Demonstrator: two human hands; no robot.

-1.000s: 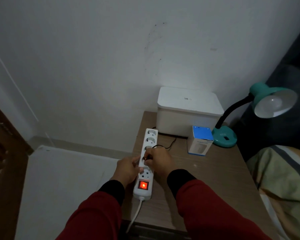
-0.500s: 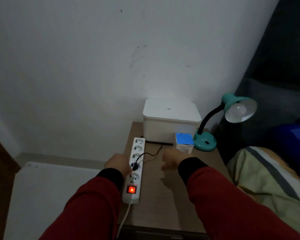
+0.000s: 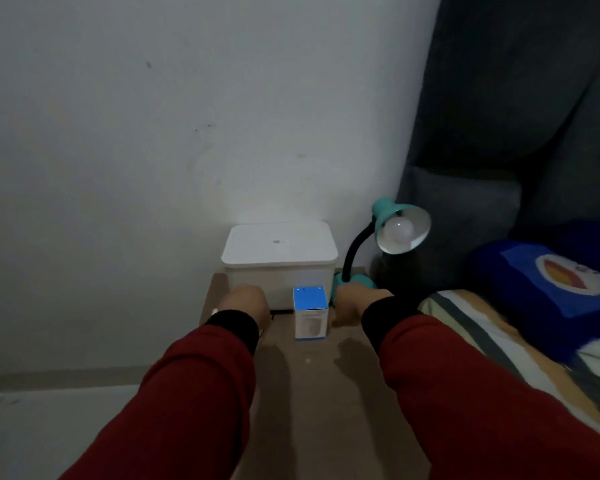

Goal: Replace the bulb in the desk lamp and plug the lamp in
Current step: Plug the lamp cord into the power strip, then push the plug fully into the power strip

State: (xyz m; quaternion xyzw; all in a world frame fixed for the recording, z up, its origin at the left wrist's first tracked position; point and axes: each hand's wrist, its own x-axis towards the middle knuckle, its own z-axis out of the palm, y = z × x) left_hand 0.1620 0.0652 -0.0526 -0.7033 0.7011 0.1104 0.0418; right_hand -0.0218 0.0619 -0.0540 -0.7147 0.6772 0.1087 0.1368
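The teal desk lamp stands at the back right of the wooden bedside table. Its black neck is bent and an unlit white bulb sits in the shade. My right hand lies over the lamp's teal base, fingers curled down onto it. A blue-and-white bulb box stands upright between my hands. My left hand hovers at the table's left side, its fingers bent away out of sight. My left arm hides the power strip and the plug.
A white lidded storage box sits against the wall behind my hands. A bed with a striped blanket and a blue pillow borders the table on the right, with a dark headboard behind it. Pale floor lies to the left.
My right hand let go of the plug, now in the strip, and moved right onto the lamp's base. My left hand came off the strip. The view swung right and closer.
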